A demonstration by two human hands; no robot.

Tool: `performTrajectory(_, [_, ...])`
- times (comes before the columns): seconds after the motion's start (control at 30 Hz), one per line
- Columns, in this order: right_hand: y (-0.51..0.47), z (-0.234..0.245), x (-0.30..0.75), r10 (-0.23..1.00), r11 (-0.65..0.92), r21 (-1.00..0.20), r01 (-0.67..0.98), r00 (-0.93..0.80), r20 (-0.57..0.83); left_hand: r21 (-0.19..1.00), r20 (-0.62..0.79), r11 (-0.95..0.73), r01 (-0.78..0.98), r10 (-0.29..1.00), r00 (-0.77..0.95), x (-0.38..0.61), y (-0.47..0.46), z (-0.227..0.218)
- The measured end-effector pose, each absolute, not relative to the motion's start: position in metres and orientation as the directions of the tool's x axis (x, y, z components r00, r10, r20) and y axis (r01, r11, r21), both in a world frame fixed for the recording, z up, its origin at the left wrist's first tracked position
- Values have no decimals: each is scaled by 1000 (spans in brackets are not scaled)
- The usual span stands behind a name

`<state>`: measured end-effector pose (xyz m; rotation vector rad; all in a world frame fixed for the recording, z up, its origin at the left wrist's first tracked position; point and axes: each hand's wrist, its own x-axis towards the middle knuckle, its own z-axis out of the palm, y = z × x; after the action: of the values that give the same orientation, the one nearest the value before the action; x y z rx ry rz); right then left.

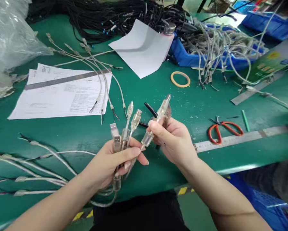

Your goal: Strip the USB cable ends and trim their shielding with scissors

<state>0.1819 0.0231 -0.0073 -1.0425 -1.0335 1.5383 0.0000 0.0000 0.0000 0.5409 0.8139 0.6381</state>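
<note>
Left hand (pixel 112 162) clenched around USB cables (pixel 124 131); right hand (pixel 174 139) pinching one plug (pixel 158 117).

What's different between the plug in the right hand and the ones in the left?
The right hand pinches one plug, while the left hand grips a bunch of several. The plug leans to the right and reaches higher, while the bunch stands nearly upright and fanned out. All have clear housings with silvery metal tips.

Worn on the head, looking forward and down, close above left hand (pixel 110 162) and right hand (pixel 175 141), facing across green table (pixel 158 93).
</note>
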Motion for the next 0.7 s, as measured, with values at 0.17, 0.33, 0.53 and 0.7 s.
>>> performTrajectory(0.17, [24, -7, 179, 987, -119, -967, -223, -128, -92, 685, -459, 655, -319, 728, 510, 4, -1, 0])
performTrajectory(0.33, [23, -6, 179, 984, -93, -971, -219, -171, -56, 702, -464, 642, -309, 741, 486, 5, -2, 1])
performTrajectory(0.53, [25, -3, 181, 959, -155, -935, -318, -275, -66, 645, -500, 689, -331, 708, 499, 3, 1, 1])
performTrajectory(0.7, [24, -3, 183, 947, -111, -949, -294, -320, -11, 644, -499, 681, -349, 719, 483, 2, 1, 3])
